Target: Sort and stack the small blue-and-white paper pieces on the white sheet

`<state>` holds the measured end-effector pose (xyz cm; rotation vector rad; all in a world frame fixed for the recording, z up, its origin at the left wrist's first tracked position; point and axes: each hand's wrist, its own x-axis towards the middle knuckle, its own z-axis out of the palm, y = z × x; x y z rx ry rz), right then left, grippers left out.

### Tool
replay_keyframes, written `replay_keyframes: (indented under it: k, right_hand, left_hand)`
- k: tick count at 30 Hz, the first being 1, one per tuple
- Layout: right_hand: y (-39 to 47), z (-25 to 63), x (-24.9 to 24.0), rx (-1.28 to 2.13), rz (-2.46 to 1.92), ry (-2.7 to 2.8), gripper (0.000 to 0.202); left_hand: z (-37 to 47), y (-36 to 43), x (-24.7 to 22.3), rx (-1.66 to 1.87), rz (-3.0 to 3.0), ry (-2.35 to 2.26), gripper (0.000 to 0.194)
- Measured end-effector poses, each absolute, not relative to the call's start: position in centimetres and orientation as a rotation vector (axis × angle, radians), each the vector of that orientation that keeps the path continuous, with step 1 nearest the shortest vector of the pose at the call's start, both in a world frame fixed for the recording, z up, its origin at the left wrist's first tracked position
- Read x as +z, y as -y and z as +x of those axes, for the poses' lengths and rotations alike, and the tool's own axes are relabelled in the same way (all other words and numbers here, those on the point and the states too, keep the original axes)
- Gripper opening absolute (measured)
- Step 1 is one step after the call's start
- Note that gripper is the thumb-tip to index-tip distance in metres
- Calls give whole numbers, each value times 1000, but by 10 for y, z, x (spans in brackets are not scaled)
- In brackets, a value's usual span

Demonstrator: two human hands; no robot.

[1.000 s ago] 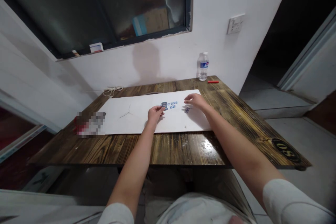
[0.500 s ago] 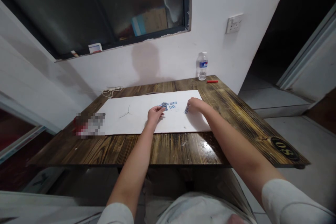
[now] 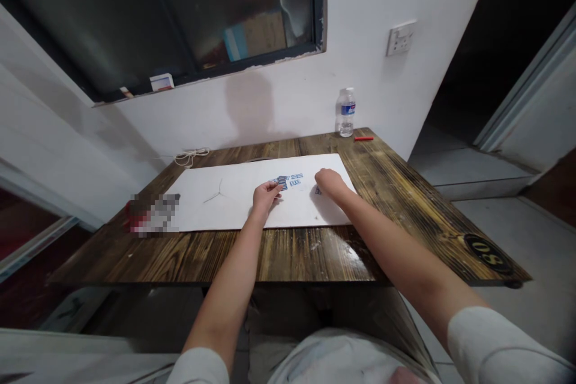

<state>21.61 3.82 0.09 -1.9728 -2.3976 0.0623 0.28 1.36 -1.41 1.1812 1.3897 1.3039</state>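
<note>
A white board [image 3: 238, 211] lies flat on the wooden table [image 3: 382, 204]. My left hand [image 3: 264, 197] is over its middle, thumb and fingers pinching a small blue frame-like piece [image 3: 283, 182]. Just right of those fingertips, several similar blue pieces [image 3: 295, 182] with gaps in them lie on the board. My right hand [image 3: 329, 182] is closed above the board's right part, fingers pointing down. Under it a bit of another blue piece [image 3: 317, 190] shows, mostly hidden by the fingers. Thin dark lines [image 3: 218, 192] mark the board's left half.
A water bottle [image 3: 347, 113] and a red stick-like object [image 3: 363, 138] are at the table's back right. A coiled white cord [image 3: 191, 157] lies at the back left. A blurred red and grey item [image 3: 155, 213] sits by the board's left end. Behind stands the wall [image 3: 297, 105].
My right hand has shifted slightly left and turned over its blue piece, covering more of it. My left hand keeps its pinch in nearly the same place.
</note>
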Motion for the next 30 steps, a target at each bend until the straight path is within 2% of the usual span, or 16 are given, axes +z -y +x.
replay_keyframes:
  k: [8, 11, 14, 17, 20, 22, 30]
  right_hand:
    - [-41, 225, -1, 59, -1986, 2231, 27]
    - [-46, 228, -4, 110, -1863, 2091, 24]
    - [-51, 224, -5, 364, -1580, 1891, 18]
    - [-50, 211, -3, 779, -1248, 1611, 13]
    - [-44, 196, -2, 1142, -931, 1373, 24]
    - [-40, 187, -3, 1251, -842, 1286, 33]
    - [-36, 173, -17, 1299, -850, 1323, 44]
  left_hand:
    - [2, -13, -13, 1306, 1177, -1388, 42]
    - [1, -13, -13, 1312, 1171, -1385, 42]
    - [0, -13, -14, 1320, 1173, -1379, 41]
    - [0, -13, -15, 1322, 1184, -1379, 40]
    - [1, -13, -15, 1322, 1197, -1376, 40]
    - [1, -12, -14, 1318, 1210, -1372, 40]
    - [4, -10, -9, 1307, 1268, -1321, 40]
